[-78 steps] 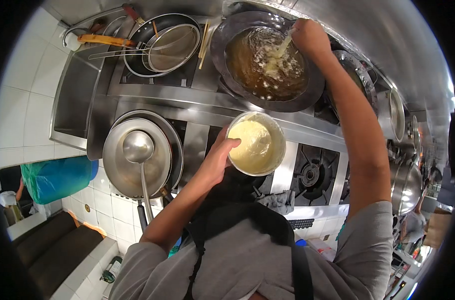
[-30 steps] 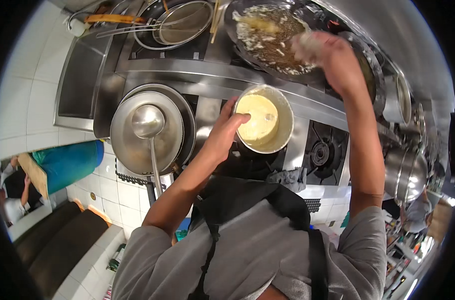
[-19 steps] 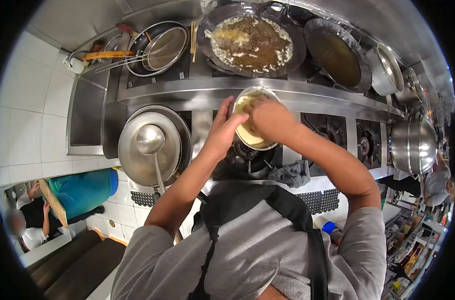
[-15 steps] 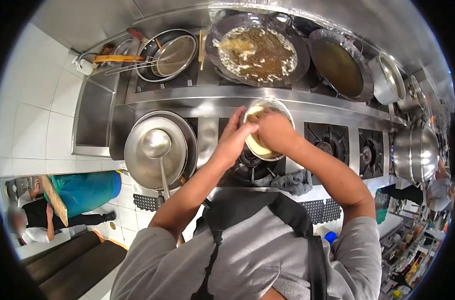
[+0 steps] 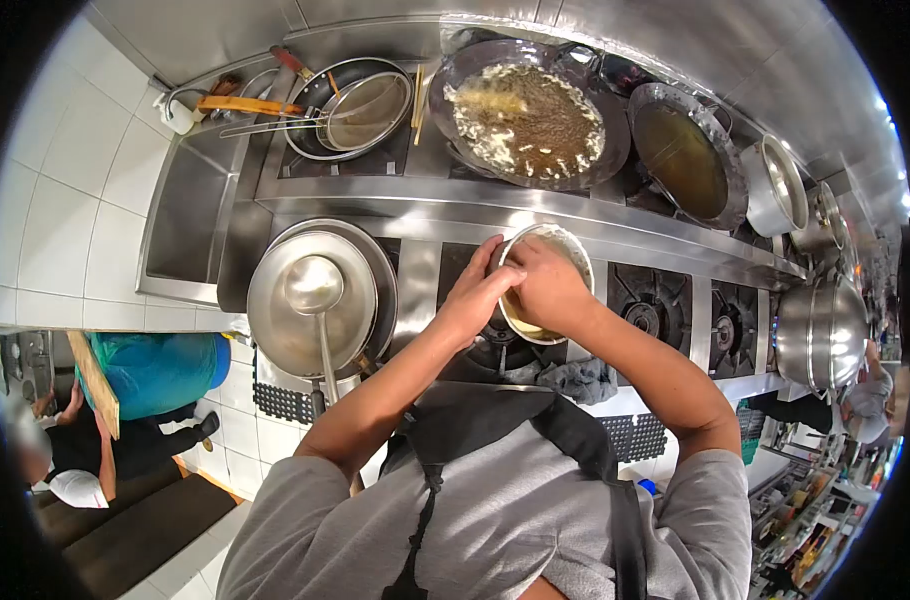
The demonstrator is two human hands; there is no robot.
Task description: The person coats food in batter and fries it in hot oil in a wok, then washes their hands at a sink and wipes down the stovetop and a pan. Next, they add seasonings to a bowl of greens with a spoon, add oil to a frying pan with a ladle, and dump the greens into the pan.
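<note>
A: Mid-frame, our left hand point(image 5: 472, 300) has its fingers gripping the tub point(image 5: 579, 252) by its left side!

B: And our right hand point(image 5: 551, 288)?

A: Reaching inside; those fingers are hidden, so we can't tell whether they're closed.

B: Then we'd best hold firm and level, pale mixture point(image 5: 529, 325) safely inside.

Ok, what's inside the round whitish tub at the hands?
A pale yellow mixture shows along the near edge inside the round whitish tub. The right hand, reaching in, covers most of the rest; the bottom can't be seen.
</note>
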